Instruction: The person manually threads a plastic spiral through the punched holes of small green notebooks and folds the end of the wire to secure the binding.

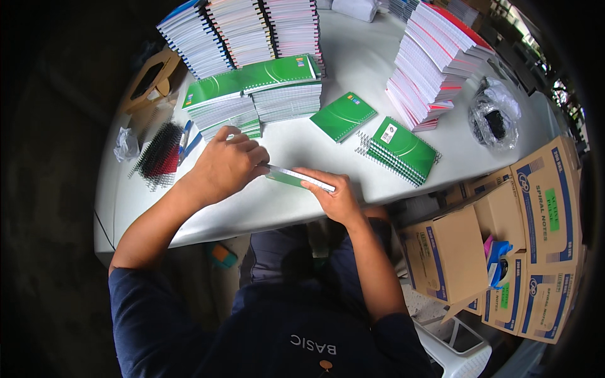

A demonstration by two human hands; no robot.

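Observation:
Above the table's near edge I hold a thin green-covered notebook (pixel 300 178) edge-on, its white page edges facing up. My right hand (pixel 335 194) is closed on its right end, thumb and fingers on opposite faces. My left hand (pixel 230 160) is at the other end with curled fingers and a fingertip against the corner. Whatever is pinched there is too small to make out. Beyond my hands lie a single green notebook (pixel 343 118) and a small pile of green notebooks (pixel 403 150) with wire coils sticking out. Two stacks of green notebooks (pixel 287 101) stand farther back.
Tall stacks of spiral notebooks (pixel 246 31) rise at the back, and a leaning red-and-white stack (pixel 428 63) stands right. Loose black wire coils (pixel 157 151) and pens (pixel 187 142) lie left. Plastic wrapping (pixel 495 116) sits at the right edge, above cardboard boxes (pixel 450 255) beside the table.

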